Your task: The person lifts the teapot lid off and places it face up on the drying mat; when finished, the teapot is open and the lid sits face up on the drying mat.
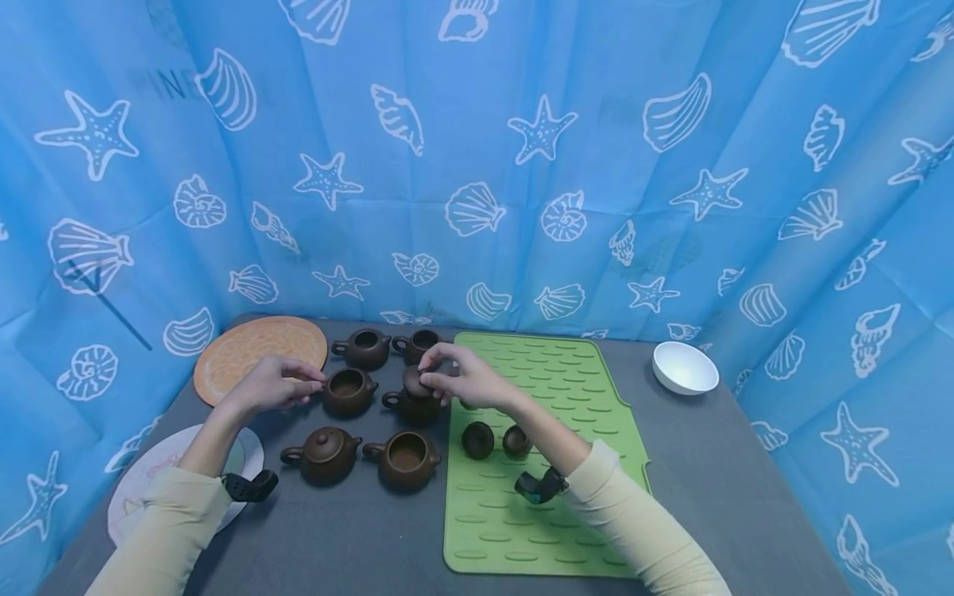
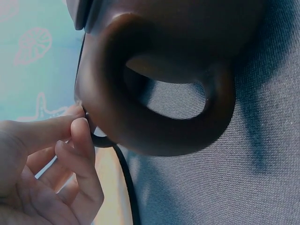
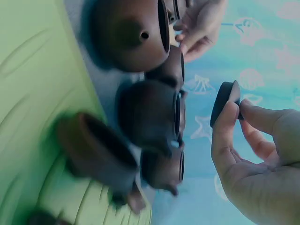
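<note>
My left hand (image 1: pixel 279 385) pinches the handle of a small brown open teapot (image 1: pixel 349 392); in the left wrist view the fingertips meet at that handle, partly behind a nearer teapot (image 2: pixel 159 140). My right hand (image 1: pixel 465 377) pinches a round brown teapot lid (image 1: pixel 414 382) by its knob. In the right wrist view the lid (image 3: pixel 224 103) is tilted and apart from the pots. From the head view, it hangs over or just behind another brown teapot (image 1: pixel 412 408), whose opening is hidden.
Two open teapots stand behind, one of them (image 1: pixel 367 349). In front are a lidded teapot (image 1: pixel 325 455) and an open one (image 1: pixel 407 461). Upturned lids (image 1: pixel 478 440) lie on the green mat (image 1: pixel 492 530). An orange round board (image 1: pixel 261 348), a plate (image 1: pixel 127 505) and a white bowl (image 1: pixel 686 368) stand around.
</note>
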`<move>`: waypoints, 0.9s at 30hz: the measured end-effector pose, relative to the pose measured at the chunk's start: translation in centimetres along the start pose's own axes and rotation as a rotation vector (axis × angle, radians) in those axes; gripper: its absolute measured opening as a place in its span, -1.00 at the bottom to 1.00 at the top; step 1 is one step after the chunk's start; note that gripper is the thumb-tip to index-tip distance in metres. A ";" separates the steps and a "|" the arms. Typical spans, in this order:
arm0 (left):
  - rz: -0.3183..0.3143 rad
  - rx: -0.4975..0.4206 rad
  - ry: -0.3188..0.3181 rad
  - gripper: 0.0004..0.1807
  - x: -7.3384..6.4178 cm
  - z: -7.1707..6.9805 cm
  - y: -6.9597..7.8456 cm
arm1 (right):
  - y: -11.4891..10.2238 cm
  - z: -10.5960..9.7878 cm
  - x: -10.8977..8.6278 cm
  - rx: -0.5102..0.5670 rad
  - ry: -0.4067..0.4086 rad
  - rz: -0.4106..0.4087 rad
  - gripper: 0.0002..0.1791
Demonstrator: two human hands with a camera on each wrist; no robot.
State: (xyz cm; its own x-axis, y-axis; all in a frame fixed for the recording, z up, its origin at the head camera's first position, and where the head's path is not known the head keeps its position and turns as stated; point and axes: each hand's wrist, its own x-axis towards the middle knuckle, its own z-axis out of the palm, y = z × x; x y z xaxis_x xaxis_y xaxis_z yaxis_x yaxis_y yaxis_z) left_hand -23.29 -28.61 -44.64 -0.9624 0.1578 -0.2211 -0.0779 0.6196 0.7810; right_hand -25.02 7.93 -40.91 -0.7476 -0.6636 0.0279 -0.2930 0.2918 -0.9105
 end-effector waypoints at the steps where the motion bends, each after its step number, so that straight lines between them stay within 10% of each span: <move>1: 0.002 0.001 0.000 -0.69 0.0 0.0 0.0 | 0.1 -0.4 -0.5 0.009 0.002 0.018 -0.79; 27: -0.004 -0.008 -0.005 -0.68 0.0 0.0 0.1 | 4.8 -6.9 -7.7 0.035 0.058 0.128 -0.40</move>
State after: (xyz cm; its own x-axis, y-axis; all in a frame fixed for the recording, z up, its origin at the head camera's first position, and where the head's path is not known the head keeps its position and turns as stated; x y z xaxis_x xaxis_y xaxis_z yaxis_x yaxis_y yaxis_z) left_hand -23.25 -28.54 -44.54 -0.9609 0.1591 -0.2265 -0.0834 0.6139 0.7850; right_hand -24.79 19.19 -42.67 -0.8112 -0.5811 -0.0659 -0.1733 0.3465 -0.9219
